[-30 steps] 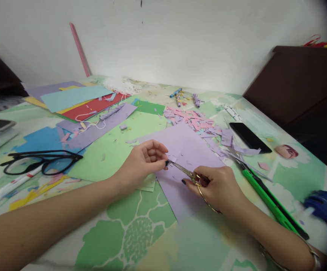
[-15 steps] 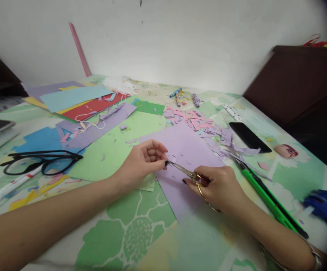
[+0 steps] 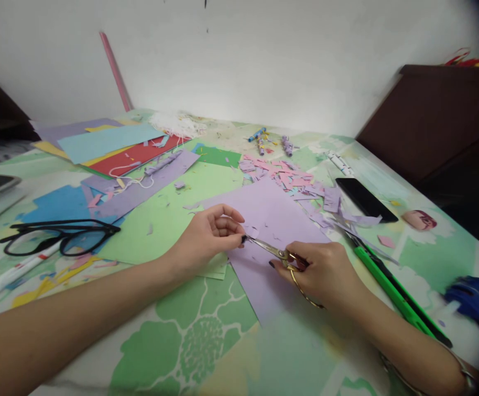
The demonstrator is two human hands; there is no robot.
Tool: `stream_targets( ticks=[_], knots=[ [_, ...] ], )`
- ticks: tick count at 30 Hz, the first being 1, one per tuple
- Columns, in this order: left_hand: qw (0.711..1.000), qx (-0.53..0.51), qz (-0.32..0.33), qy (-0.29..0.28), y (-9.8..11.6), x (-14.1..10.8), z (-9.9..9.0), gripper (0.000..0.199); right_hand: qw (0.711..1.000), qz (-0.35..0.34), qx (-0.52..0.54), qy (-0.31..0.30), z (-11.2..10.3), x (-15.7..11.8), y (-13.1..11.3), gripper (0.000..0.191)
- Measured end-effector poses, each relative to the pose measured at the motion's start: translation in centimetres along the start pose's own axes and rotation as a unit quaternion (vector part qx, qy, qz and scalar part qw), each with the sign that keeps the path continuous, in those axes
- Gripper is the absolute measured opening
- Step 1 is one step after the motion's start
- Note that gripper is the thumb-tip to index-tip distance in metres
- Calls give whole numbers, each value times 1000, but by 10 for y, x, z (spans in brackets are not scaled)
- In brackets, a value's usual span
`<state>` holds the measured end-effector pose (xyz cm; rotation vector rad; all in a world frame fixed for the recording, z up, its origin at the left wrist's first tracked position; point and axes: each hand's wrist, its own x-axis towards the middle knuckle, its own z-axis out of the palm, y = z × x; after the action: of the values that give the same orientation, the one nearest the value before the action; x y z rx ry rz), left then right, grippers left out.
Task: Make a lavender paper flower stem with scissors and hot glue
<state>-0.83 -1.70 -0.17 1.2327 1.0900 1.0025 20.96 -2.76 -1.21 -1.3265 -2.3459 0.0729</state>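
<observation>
My right hand (image 3: 322, 272) grips gold-handled scissors (image 3: 281, 253), whose blades point left to the fingertips of my left hand (image 3: 217, 234). The thumb and index finger of my left hand come together at the blade tips; anything pinched there is too small to make out. Both hands are over a lilac sheet (image 3: 272, 209) with small purple snippets on it. Beneath its left side lies a light green sheet (image 3: 140, 242).
Black glasses (image 3: 85, 237) and coloured sheets (image 3: 111, 142) lie at the left. Pink and purple scraps (image 3: 284, 175) are spread behind the hands. A black phone (image 3: 365, 199), a green cutter (image 3: 396, 291) and a blue object (image 3: 473, 300) lie to the right.
</observation>
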Motion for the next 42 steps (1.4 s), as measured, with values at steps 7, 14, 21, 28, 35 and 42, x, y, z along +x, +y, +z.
stream_targets(
  ticks=[7,14,21,28,35,42],
  knots=[
    [1000,-7,-15,5,-1,1,0,25,999,-13,-33,9,2,-2,3,29],
    [1000,-19,-15,-1,0,1,0,20,992,104,-58,-51,-3,8,4,31],
    [1000,-23,-13,3,-1,1,1,18,980,141,-90,-105,-6,14,12,26],
    [1000,-10,-2,-2,-3,0,1,19,991,114,27,-68,-12,11,1,37],
    [999,-44,-18,-20,-4,1,2,19,982,166,-38,-84,-6,13,7,15],
    [996,-69,-49,-37,-9,1,2,24,992,112,-50,-22,-1,13,14,19]
  ],
)
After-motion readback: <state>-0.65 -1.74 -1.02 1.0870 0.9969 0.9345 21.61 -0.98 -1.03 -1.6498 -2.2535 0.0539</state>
